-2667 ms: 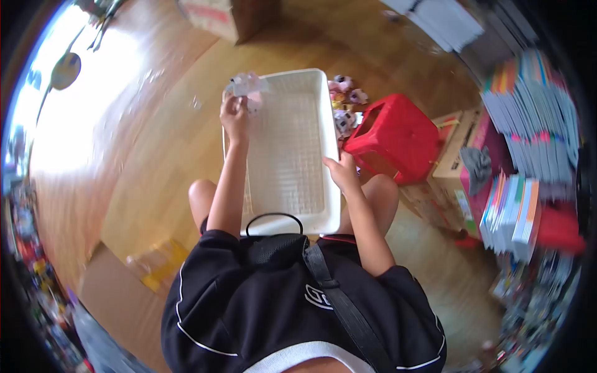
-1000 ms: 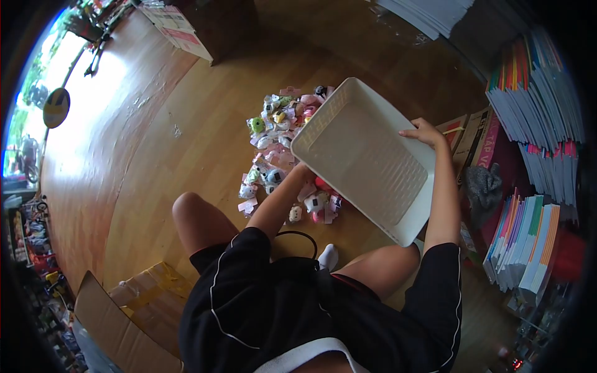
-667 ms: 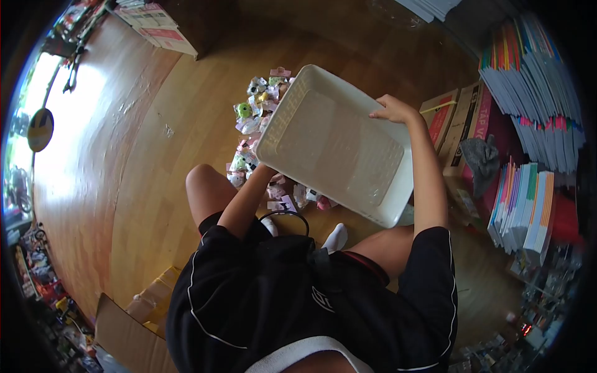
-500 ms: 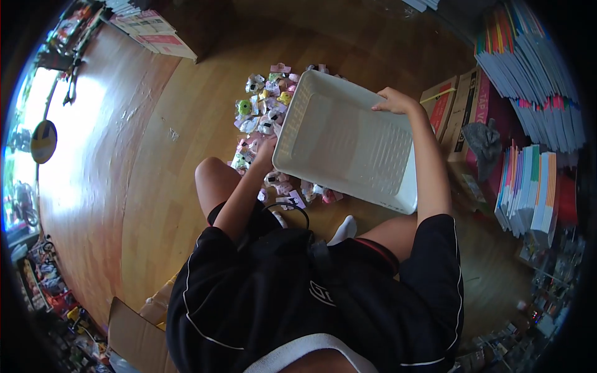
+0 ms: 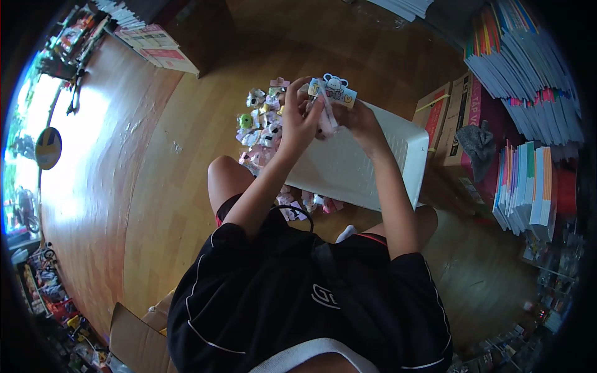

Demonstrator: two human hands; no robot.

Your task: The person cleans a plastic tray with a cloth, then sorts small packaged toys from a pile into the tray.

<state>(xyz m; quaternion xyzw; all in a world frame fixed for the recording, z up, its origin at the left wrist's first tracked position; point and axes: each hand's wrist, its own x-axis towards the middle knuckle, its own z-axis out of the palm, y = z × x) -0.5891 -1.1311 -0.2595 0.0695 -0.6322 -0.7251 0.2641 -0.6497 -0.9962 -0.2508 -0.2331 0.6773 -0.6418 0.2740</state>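
Observation:
A small clear-wrapped toy packet (image 5: pixel 334 91) with a cartoon header card is held up between both hands. My left hand (image 5: pixel 301 121) has thumb and fingers closed around the packet's left side. At its right edge, the fingers of my right hand (image 5: pixel 364 126) are bent against the card and partly hidden behind it. Below the hands lies a large white plastic bin (image 5: pixel 392 152). A pile of small wrapped plush toys (image 5: pixel 252 137) covers the floor to the bin's left, and some show along its near edge.
Tall stacks of books (image 5: pixel 525 74) and cardboard boxes (image 5: pixel 453 127) line the right side, with a grey cloth (image 5: pixel 477 148) draped over one box. Another carton (image 5: pixel 168 53) stands at the far left. An opened cardboard box (image 5: pixel 140 336) sits behind my left side.
My right hand has let go of the bin, which now rests lower beside the pile. My left hand has come up from the pile, and both hands now hold a toy packet.

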